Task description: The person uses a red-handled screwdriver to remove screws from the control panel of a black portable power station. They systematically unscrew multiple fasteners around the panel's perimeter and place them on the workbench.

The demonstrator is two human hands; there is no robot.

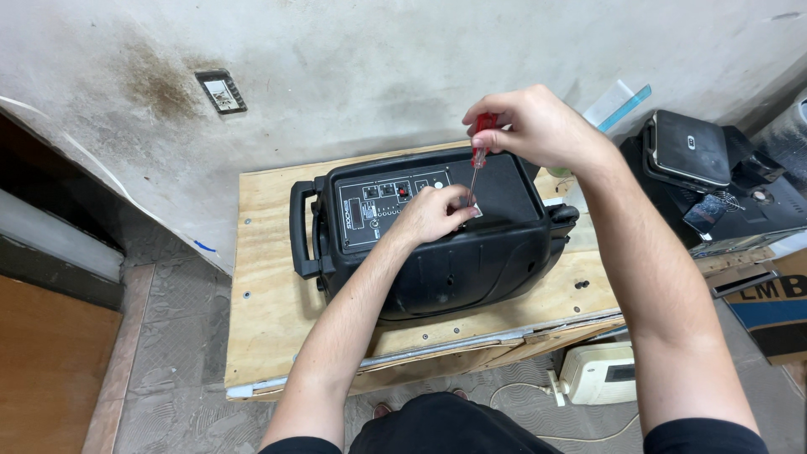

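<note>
Screwdriver [477, 160]: red handle clamped in right hand [538, 126], shaft near-vertical, tip down on black speaker [437, 244] (lying flat on plywood bench [269, 277]). Left hand [433, 214]: fingers pinched beside tip, seemingly steadying it.

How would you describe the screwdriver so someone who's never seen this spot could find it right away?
Find the plywood table against the wall, with a black portable speaker lying on it. Above the speaker's rear panel, the right hand holds the screwdriver upright, tip down beside the left hand. Its translucent red handle is the only such red thing among the black casings.
</note>
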